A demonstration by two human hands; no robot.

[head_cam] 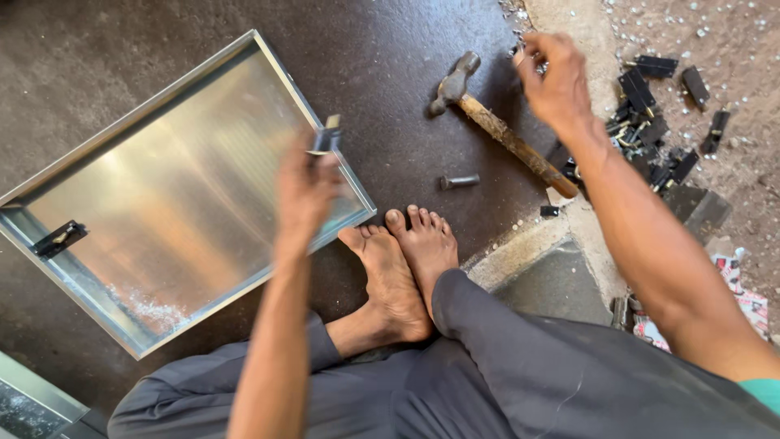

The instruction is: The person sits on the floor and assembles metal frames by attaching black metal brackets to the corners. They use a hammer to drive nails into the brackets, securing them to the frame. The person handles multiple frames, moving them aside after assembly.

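Note:
My left hand (pixel 305 191) is raised over the right corner of a shiny sheet-metal tray (pixel 175 195) and pinches a small dark metal clip (pixel 328 136). My right hand (pixel 554 77) reaches to the far right, fingers closed on something small near scattered metal bits; what it holds is blurred. A hammer (pixel 496 126) with a wooden handle lies on the dark floor between my hands. A short metal punch (pixel 460 181) lies just below the hammer. A black hinge-like fitting (pixel 58 238) sits on the tray's left edge.
A pile of black metal clips (pixel 654 122) lies on the sandy ground at the right. My bare feet (pixel 398 260) rest beside the tray. A grey stone slab (pixel 552 284) sits by my right knee. Another metal tray's corner (pixel 32 398) shows at the bottom left.

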